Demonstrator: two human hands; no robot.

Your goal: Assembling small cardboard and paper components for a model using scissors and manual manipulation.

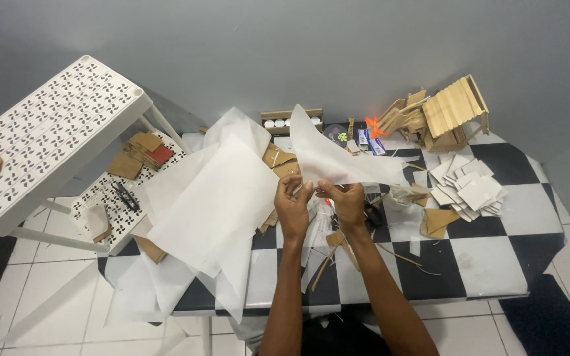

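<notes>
My left hand [293, 206] and right hand [349, 201] pinch the paper sheet's [328, 155] lower edge; I seem to be tearing it, so steady opposite pulls come next.

We work with a single head-worn view. It looks steeply down and forward from above the seated person, taking in the forearms rising from the bottom edge, the whole checkered table [496, 264] at arm's length, the white perforated rack [54, 125] at left, the grey wall [298, 46] beyond, and tiled floor [54, 329] below.
</notes>
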